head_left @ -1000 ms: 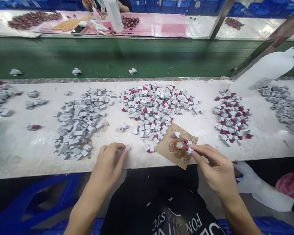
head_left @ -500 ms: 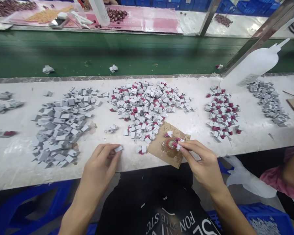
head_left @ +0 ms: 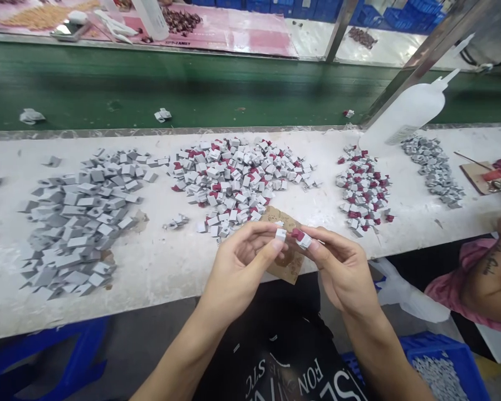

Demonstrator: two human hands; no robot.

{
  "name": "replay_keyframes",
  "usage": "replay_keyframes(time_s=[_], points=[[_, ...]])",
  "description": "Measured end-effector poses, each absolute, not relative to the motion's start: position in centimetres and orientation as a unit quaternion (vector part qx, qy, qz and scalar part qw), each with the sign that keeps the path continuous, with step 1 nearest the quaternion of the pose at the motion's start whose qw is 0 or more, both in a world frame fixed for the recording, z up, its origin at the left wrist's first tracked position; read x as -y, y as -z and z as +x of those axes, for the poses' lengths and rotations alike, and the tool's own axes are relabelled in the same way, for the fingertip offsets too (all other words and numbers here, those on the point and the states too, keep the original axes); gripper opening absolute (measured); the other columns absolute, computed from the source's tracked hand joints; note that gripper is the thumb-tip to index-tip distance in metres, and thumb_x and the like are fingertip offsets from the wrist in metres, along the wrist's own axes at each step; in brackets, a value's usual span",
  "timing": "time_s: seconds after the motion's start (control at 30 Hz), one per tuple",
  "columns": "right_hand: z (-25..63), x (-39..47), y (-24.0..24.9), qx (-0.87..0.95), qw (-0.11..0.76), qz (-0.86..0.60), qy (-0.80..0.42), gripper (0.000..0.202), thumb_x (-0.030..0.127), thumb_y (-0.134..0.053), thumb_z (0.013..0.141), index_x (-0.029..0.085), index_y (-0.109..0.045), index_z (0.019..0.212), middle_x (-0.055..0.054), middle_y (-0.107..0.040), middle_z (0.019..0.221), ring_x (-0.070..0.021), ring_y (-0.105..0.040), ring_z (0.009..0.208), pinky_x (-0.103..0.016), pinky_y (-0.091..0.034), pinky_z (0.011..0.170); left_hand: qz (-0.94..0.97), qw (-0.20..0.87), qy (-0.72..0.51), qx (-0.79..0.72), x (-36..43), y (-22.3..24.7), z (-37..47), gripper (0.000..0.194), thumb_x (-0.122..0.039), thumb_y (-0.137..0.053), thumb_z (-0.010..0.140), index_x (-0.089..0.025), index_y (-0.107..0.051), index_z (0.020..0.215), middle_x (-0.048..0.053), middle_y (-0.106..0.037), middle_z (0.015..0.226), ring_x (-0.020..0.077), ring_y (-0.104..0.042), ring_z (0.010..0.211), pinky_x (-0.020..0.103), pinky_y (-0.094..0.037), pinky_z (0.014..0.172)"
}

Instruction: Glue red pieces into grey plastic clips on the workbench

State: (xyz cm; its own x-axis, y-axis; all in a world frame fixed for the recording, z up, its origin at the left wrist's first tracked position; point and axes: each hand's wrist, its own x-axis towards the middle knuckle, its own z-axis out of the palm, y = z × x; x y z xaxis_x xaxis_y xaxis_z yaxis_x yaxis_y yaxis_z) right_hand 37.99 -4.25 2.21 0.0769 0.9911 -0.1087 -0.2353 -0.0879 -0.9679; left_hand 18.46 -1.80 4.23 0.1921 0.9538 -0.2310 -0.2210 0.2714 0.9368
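Note:
Between thumb and fingers, my left hand [head_left: 240, 264] pinches a small grey block [head_left: 280, 234]. Close beside it, my right hand [head_left: 344, 262] holds a small white-and-maroon piece [head_left: 302, 238], its maroon end turned toward the grey block. A narrow gap seems to separate the two pieces. Under and behind my hands lies a brown cardboard piece [head_left: 291, 272] with wet-looking stains, partly covered by my fingers. A heap of mixed white and maroon pieces [head_left: 237, 178] spreads just beyond my hands. To the left is a pile of plain grey blocks [head_left: 79, 223].
A white squeeze bottle [head_left: 409, 114] leans at the right, behind a smaller pile of maroon-and-white pieces [head_left: 363, 189] and a grey pile [head_left: 434, 170]. A green belt [head_left: 234, 89] runs behind the table. At the right edge is another person's arm [head_left: 495, 267].
My left hand has moved right with the grey block, up to my right hand. My right hand has lifted the white-and-maroon piece away from the small round container on the cardboard. The view has shifted right.

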Motion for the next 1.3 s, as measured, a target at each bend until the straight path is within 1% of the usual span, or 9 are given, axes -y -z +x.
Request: replay_keyframes(time_s=[0.37, 0.6, 0.73, 0.83, 0.93, 1.0, 1.1, 1.2, 1.3], points=[[38.1, 4.2, -2.5, 0.461, 0.541, -0.491, -0.503, 0.019, 0.026, -0.087, 0.107, 0.036, -0.097, 0.119, -0.004, -0.088, 0.111, -0.0199, -0.086, 0.103, -0.029, -0.072, 0.09, 0.437, 0.649, -0.441, -0.441, 1.5, -3.8, 19.0, 0.014, -0.033, -0.09, 0.102, -0.023, -0.084, 0.109, 0.004, -0.087, 0.104, 0.017, -0.086, 0.096, 0.021, -0.071, 0.087], [38.4, 2.5, -3.5, 0.499, 0.519, -0.481, -0.501, 0.017, 0.026, -0.087, 0.106, 0.035, -0.097, 0.118, -0.004, -0.085, 0.101, -0.0181, -0.084, 0.091, -0.027, -0.07, 0.08, 0.519, 0.611, -0.403, -0.441, 0.1, -4.8, 18.5, 0.009, -0.031, -0.082, 0.107, -0.028, -0.085, 0.114, 0.002, -0.087, 0.111, 0.0184, -0.086, 0.102, 0.024, -0.072, 0.092], [38.9, 1.0, -3.7, 0.496, 0.544, -0.464, -0.493, 0.017, 0.029, -0.086, 0.108, 0.036, -0.096, 0.119, -0.004, -0.085, 0.103, -0.0187, -0.084, 0.095, -0.029, -0.071, 0.085, 0.565, 0.611, -0.362, -0.42, -2.6, -5.9, 18.7, 0.012, -0.034, -0.078, 0.108, -0.027, -0.083, 0.115, 0.004, -0.085, 0.113, 0.0213, -0.084, 0.105, 0.03, -0.072, 0.093], [39.2, -0.9, -3.8, 0.495, 0.544, -0.473, -0.485, 0.016, 0.035, -0.085, 0.108, 0.038, -0.095, 0.122, -0.004, -0.087, 0.112, -0.022, -0.085, 0.107, -0.035, -0.073, 0.097, 0.603, 0.611, -0.316, -0.405, -6.2, -6.8, 19.1, 0.017, -0.037, -0.078, 0.105, -0.025, -0.081, 0.116, 0.007, -0.084, 0.113, 0.0246, -0.083, 0.105, 0.037, -0.072, 0.09], [40.3, -4.8, -3.4, 0.502, 0.524, -0.516, -0.455, 0.038, 0.046, -0.087, 0.107, 0.036, -0.086, 0.144, -0.007, -0.085, 0.13, -0.0276, -0.084, 0.119, -0.048, -0.073, 0.109, 0.657, 0.549, -0.291, -0.428, -11.9, -7.6, 19.4, 0.017, -0.036, -0.08, 0.101, -0.024, -0.081, 0.113, 0.01, -0.084, 0.116, 0.0268, -0.081, 0.102, 0.043, -0.069, 0.088], [41.7, -9.1, -2.6, 0.518, 0.512, -0.559, -0.395, 0.055, 0.049, -0.081, 0.109, 0.032, -0.074, 0.161, -0.012, -0.081, 0.141, -0.0292, -0.084, 0.119, -0.052, -0.074, 0.106, 0.679, 0.471, -0.293, -0.481, -16.7, -7.9, 19.5, 0.013, -0.031, -0.081, 0.099, -0.023, -0.081, 0.11, 0.011, -0.084, 0.115, 0.0278, -0.079, 0.101, 0.044, -0.065, 0.088], [44.5, -17.3, -1.2, 0.549, 0.456, -0.652, -0.256, 0.054, 0.037, -0.069, 0.112, 0.026, -0.067, 0.164, -0.017, -0.076, 0.148, -0.0289, -0.083, 0.112, -0.051, -0.074, 0.1, 0.662, 0.38, -0.298, -0.573, -24.5, -7.5, 19.1, 0.007, -0.024, -0.084, 0.096, -0.021, -0.079, 0.099, 0.01, -0.084, 0.108, 0.0274, -0.075, 0.102, 0.045, -0.059, 0.095], [46.7, -25.7, -0.2, 0.547, 0.413, -0.704, -0.188, 0.054, 0.02, -0.07, 0.103, 0.02, -0.072, 0.157, -0.02, -0.072, 0.153, -0.0325, -0.081, 0.118, -0.06, -0.064, 0.118, 0.63, 0.36, -0.274, -0.631, -30.7, -5.9, 18.3, 0.011, -0.023, -0.084, 0.1, -0.016, -0.077, 0.095, 0.009, -0.082, 0.104, 0.0241, -0.073, 0.1, 0.047, -0.057, 0.099], [47.6, -32.0, 0.4, 0.55, 0.38, -0.726, -0.164, 0.053, 0.017, -0.075, 0.101, 0.019, -0.074, 0.154, -0.02, -0.066, 0.161, -0.0383, -0.073, 0.138, -0.067, -0.05, 0.132, 0.611, 0.365, -0.255, -0.654, -34.2, -3.7, 17.5, 0.024, -0.036, -0.082, 0.107, -0.013, -0.078, 0.113, 0.009, -0.08, 0.116, 0.0238, -0.076, 0.105, 0.046, -0.065, 0.099]])
